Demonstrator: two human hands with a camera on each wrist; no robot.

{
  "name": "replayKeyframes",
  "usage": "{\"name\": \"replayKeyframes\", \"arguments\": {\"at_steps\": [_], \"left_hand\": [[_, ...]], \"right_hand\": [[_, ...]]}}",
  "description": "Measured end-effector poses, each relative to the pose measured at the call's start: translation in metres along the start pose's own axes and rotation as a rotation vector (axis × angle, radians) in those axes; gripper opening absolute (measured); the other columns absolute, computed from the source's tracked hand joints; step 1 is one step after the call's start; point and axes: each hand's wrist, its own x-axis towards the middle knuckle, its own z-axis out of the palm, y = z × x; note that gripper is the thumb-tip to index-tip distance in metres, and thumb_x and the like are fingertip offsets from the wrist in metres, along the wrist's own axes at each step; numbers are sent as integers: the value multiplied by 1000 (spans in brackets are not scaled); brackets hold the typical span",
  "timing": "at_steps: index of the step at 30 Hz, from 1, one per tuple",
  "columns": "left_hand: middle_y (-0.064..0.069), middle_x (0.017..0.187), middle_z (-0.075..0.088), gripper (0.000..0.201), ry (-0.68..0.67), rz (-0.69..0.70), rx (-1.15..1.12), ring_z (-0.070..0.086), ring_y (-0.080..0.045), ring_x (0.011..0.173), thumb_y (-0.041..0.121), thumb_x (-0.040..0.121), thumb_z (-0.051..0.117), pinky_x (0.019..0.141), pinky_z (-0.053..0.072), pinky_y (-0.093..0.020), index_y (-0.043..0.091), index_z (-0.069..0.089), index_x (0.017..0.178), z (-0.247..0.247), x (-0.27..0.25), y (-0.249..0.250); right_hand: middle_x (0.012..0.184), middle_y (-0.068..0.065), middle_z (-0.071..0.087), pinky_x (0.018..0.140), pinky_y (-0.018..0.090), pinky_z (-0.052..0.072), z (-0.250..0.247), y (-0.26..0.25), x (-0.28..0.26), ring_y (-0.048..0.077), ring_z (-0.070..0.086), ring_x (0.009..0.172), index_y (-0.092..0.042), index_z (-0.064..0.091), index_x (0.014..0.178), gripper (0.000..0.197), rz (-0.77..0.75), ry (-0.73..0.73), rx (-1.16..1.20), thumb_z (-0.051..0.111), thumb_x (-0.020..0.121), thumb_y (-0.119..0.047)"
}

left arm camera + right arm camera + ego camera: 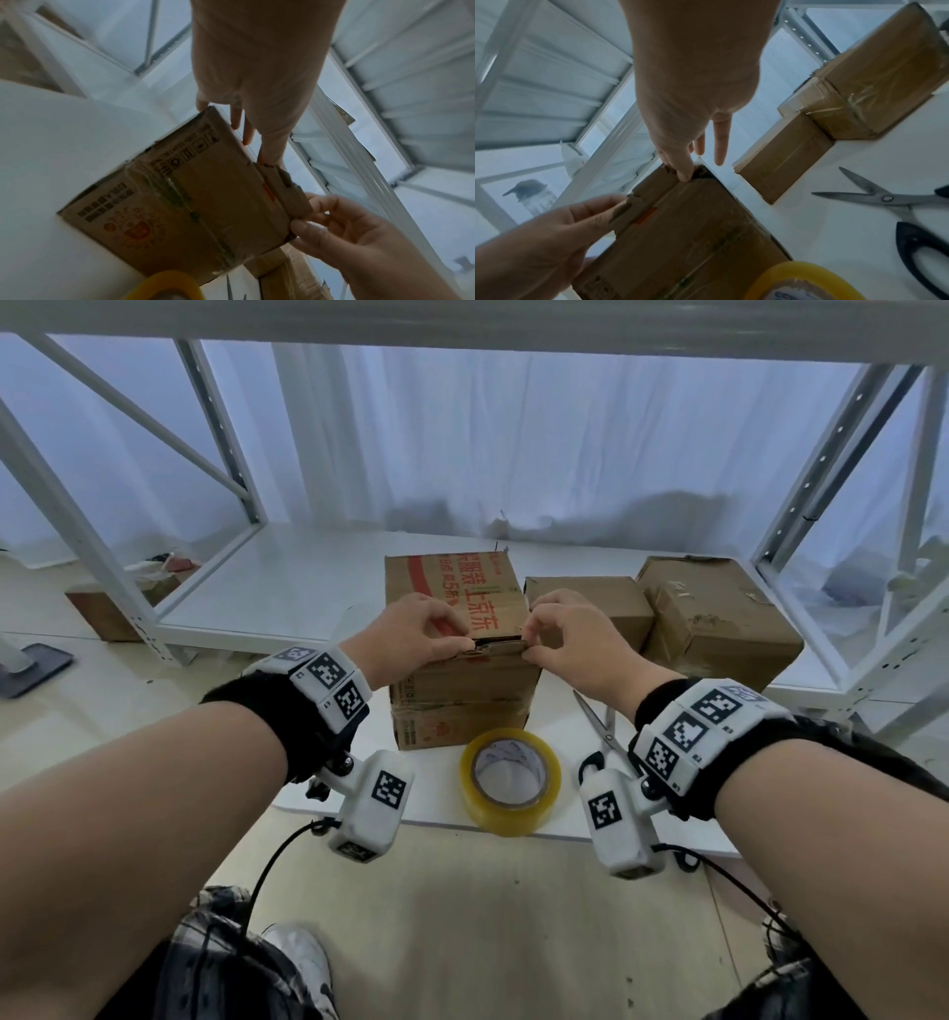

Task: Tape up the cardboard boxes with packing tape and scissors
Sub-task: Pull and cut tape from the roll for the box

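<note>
A brown cardboard box (462, 695) with red print stands on the white shelf board (287, 588). Both hands pinch the torn near flap edge at its top. My left hand (464, 645) holds the flap's left end, and the wrist views show its thumb against the edge (270, 160). My right hand (529, 645) grips the right end between thumb and fingers (685, 174). A yellow-tinted packing tape roll (511, 780) lies flat in front of the box. Open scissors (603, 726) with black handles lie to its right.
Two more brown boxes (595, 603) (719, 618) sit to the right on the board, one wrapped in clear tape (885, 81). White rack posts (801, 541) stand on both sides. Another box (102, 613) rests on the floor at left.
</note>
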Motion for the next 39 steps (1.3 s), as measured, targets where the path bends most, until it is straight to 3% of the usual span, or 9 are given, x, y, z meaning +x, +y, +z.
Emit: {"name": "replayKeyframes", "arguments": {"at_steps": [2, 6, 9, 13, 18, 27, 32, 36, 39], "left_hand": [[2, 118, 50, 22, 5, -6, -4, 50, -17, 112, 36, 85, 69, 100, 43, -32, 19, 68, 100, -2, 4, -2], [-4, 121, 49, 9, 38, -16, 89, 43, -24, 120, 33, 84, 70, 107, 37, -44, 31, 65, 90, -4, 13, -7], [-3, 124, 48, 5, 79, -46, 91, 39, -26, 122, 37, 86, 66, 109, 33, -46, 36, 63, 90, -4, 17, -10], [-1, 130, 42, 22, 65, -96, 40, 29, -22, 125, 41, 87, 63, 109, 27, -42, 29, 65, 105, -3, 18, -8], [7, 123, 36, 21, 14, -122, 15, 21, -13, 115, 42, 81, 70, 111, 24, -46, 33, 64, 99, -1, 20, -7], [8, 119, 33, 9, 42, -168, 72, 21, -15, 117, 41, 84, 66, 110, 24, -50, 34, 61, 84, 3, 29, -5], [1, 129, 35, 16, 13, -158, 156, 21, -14, 113, 38, 84, 67, 99, 27, -33, 28, 61, 95, 0, 32, 0], [1, 121, 37, 18, 33, -152, 223, 29, -22, 120, 38, 84, 67, 106, 31, -48, 27, 58, 94, 2, 31, 6], [1, 122, 40, 13, 34, -106, 270, 32, -24, 122, 40, 87, 63, 101, 30, -48, 31, 55, 89, 3, 28, 10]], "right_hand": [[119, -1, 49, 99, 33, 45, -1, 1, 0, 18, 49, 115, -17, 60, 83, 10, 5, -19, 43, 67, 86, -11], [114, 0, 54, 84, 14, 36, 4, -5, 3, 11, 49, 105, -13, 64, 89, 17, 75, -1, 171, 67, 88, -30], [114, 4, 54, 84, 20, 41, 13, -7, 11, 15, 52, 103, -14, 62, 87, 18, 150, 68, 228, 69, 87, -31], [119, 4, 45, 88, 24, 45, 21, -6, 19, 15, 49, 103, -17, 59, 90, 18, 241, 58, 270, 71, 85, -29], [124, 7, 50, 94, 35, 52, 25, -5, 28, 18, 54, 106, -25, 55, 82, 17, 315, 26, 288, 72, 83, -29], [126, 6, 48, 98, 36, 49, 24, -5, 29, 20, 51, 111, -26, 55, 82, 17, 291, -10, 281, 72, 83, -30], [124, -1, 54, 95, 33, 50, 11, 0, 21, 17, 53, 112, -23, 55, 98, 28, 232, -146, 287, 75, 81, -31], [110, -8, 57, 78, 24, 49, 6, 2, 18, 11, 56, 94, -18, 54, 105, 33, 198, -103, 198, 75, 82, -28], [110, -8, 55, 78, 27, 52, 5, 2, 17, 11, 55, 89, -20, 53, 105, 32, 166, -105, 138, 75, 82, -29]]}}
